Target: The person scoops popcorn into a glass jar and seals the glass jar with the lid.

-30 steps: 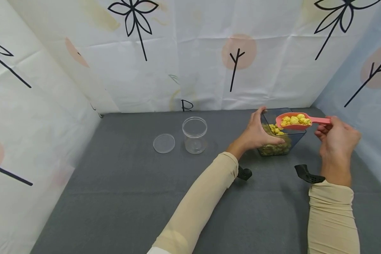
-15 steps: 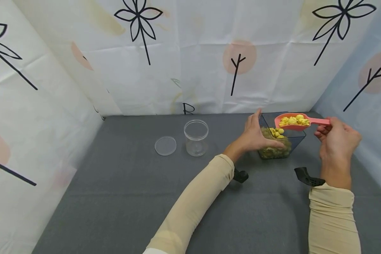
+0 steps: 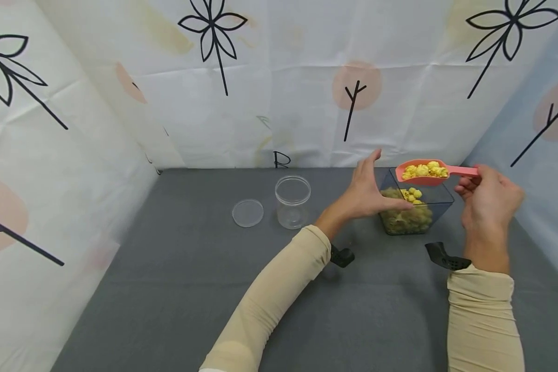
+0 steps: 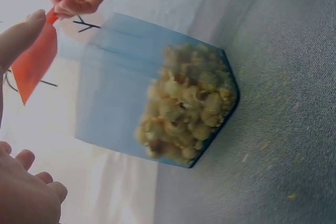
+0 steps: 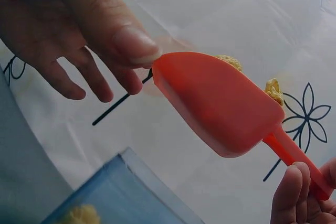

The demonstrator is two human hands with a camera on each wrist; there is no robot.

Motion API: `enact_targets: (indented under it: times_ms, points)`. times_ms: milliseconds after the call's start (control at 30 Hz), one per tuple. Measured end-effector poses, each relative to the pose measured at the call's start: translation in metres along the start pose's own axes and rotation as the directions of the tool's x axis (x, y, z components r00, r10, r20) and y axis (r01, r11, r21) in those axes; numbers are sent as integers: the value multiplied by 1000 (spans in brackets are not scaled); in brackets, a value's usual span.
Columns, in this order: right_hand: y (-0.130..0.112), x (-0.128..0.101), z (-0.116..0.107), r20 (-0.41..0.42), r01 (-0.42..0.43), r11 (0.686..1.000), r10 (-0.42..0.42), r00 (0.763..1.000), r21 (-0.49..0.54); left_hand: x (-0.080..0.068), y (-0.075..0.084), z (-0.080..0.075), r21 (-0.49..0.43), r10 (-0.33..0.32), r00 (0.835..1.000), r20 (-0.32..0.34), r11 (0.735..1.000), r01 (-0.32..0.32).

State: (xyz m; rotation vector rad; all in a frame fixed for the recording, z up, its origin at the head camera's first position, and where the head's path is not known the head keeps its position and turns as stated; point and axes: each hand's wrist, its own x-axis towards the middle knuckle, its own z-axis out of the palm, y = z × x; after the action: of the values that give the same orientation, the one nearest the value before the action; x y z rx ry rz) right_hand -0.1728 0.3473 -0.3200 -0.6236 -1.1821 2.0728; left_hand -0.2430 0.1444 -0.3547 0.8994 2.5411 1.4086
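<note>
The right hand (image 3: 488, 204) pinches the thin handle of a pink scoop (image 3: 423, 173) heaped with yellow popcorn (image 3: 425, 169), holding it above the open top of a clear square tub (image 3: 439, 199) that stands on the grey tablecloth (image 3: 214, 289). From the head camera the fingertips on the handle are hidden behind the hand; the right wrist view shows them closed round the handle's end, and shows the scoop (image 5: 220, 103) from below, so only a few kernels peek over its rim. The left hand (image 3: 367, 194) is spread with straight fingers beside the tub's left wall; whether it touches the wall cannot be told. In the right wrist view its thumb tip (image 5: 134, 43) meets the scoop's front edge. The left wrist view, turned sideways, shows the tub (image 4: 121, 82) about half full of popcorn, its top cut off. To the left stand an empty clear jar (image 3: 292, 201) and its lid (image 3: 247, 213), apart.
</note>
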Motion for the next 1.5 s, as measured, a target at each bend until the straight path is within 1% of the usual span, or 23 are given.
enact_targets:
  times_ms: [100, 267, 400, 500, 767, 900, 1033, 1200, 1267, 1433, 1500]
  points:
    - [-1, -3, 7, 19, 7, 1000, -8, 1000, 18, -3, 3, -7, -16, 18, 1000, -14, 1000, -18]
    - [2, -11, 23, 61, 30, 999, -31, 998, 29, -10, 4, -20, -18, 16, 999, -47, 1000, -17]
    - [7, -17, 33, 83, 44, 999, -45, 996, 11, -15, 3, -28, -17, 13, 997, -72, 1000, -14]
    - [12, -21, 39, 101, 41, 999, -40, 994, -8, -21, 2, -36, -8, 15, 996, -93, 1000, -16]
    - [23, -33, 59, 178, 29, 1000, -29, 984, 4, -37, 1, -62, 18, 23, 989, -149, 1000, -20]
    - [31, -40, 69, 205, 41, 999, -37, 978, -15, -46, -1, -76, 38, 31, 985, -170, 999, -25]
    - [39, -47, 78, 246, 31, 1000, -30, 969, 2, -55, -6, -89, 49, 56, 982, -180, 998, -48]
    - [45, -55, 87, 300, -36, 999, 23, 954, 38, -65, -17, -106, 75, 86, 981, -176, 994, -74]
    - [48, -57, 92, 308, -48, 998, 35, 951, 34, -68, -21, -113, 84, 82, 981, -176, 994, -68]
    - [60, -63, 103, 301, -19, 999, 29, 953, -37, -76, -37, -127, 78, 57, 982, -183, 996, -43]
    - [64, -66, 106, 299, -22, 998, 40, 954, -64, -78, -44, -131, 65, 44, 982, -183, 997, -32]
